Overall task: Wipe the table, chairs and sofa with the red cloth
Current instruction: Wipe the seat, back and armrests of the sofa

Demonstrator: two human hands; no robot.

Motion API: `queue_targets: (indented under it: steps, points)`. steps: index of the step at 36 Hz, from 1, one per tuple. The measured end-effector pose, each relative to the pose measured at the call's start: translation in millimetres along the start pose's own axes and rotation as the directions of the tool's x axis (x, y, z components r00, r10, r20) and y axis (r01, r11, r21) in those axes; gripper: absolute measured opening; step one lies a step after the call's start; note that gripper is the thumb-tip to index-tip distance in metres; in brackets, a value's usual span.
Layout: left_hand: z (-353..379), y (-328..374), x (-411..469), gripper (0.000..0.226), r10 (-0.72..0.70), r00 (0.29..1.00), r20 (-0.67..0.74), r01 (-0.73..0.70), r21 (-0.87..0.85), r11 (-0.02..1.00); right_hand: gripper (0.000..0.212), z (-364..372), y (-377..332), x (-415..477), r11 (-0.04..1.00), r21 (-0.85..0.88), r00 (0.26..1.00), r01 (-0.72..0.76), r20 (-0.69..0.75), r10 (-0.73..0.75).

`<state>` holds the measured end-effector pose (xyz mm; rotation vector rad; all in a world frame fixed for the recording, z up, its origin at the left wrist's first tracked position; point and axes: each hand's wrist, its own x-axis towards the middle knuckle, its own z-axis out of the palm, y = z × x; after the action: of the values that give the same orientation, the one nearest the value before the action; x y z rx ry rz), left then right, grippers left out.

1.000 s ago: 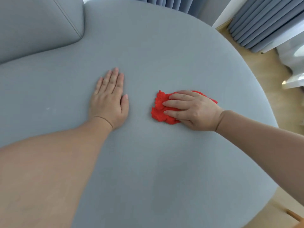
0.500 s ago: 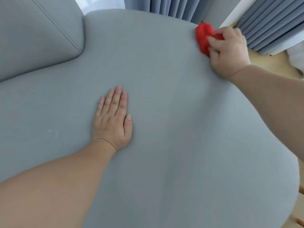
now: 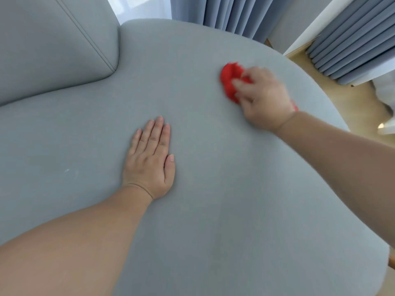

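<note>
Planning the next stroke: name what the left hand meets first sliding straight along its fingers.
Ahead of the left hand: bare grey seat to its far edge, then probably the curtain. The red cloth lies right of that line.

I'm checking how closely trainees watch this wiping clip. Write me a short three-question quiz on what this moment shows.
1. True or false: the left hand rests flat, holding nothing, on the grey fabric sofa seat.
2. Which hand grips the crumpled red cloth? A) left B) right C) both
3. Fill in: behind the seat hang pleated blue-grey ____.
Key: 1 true; 2 B, the right hand; 3 curtains.
</note>
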<state>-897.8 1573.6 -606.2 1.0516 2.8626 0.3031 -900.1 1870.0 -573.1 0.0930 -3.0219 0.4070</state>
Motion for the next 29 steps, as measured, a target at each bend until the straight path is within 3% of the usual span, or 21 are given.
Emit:
queue_targets:
  steps: [4, 11, 13, 22, 26, 29]
  points:
    - [-1, 0, 0, 0.065, -0.006, 1.0, 0.009, 0.006, -0.006, 1.0, 0.032, 10, -56, -33, 0.942, 0.092, 0.933, 0.323, 0.132, -0.333]
    - [-1, 0, 0, 0.064, -0.007, 1.0, 0.006, 0.007, -0.025, 1.0, 0.03, 10, -54, -31, 0.845, 0.108, 0.821, 0.523, 0.203, -0.534]
    - [0, 0, 0, 0.064, -0.005, 1.0, 0.002, 0.005, -0.034, 0.999, 0.03, 11, -50, -22, 0.842, 0.079, 0.82, 0.534, 0.195, -0.538]
    - [2, 0, -1, 0.063, -0.002, 1.0, -0.006, 0.001, -0.04, 0.999, 0.032, 20, -24, 38, 0.953, 0.012, 0.951, 0.302, 0.065, -0.302]
    - [3, -1, -2, 0.062, 0.01, 1.0, -0.026, -0.011, -0.053, 0.999, 0.032, 18, 1, 84, 0.996, -0.082, 0.998, 0.037, -0.054, -0.042]
    - [4, -2, -2, 0.062, 0.013, 0.999, -0.043, -0.016, -0.067, 0.998, 0.034, 14, 20, 115, 0.968, -0.186, 0.985, -0.168, -0.077, 0.156]
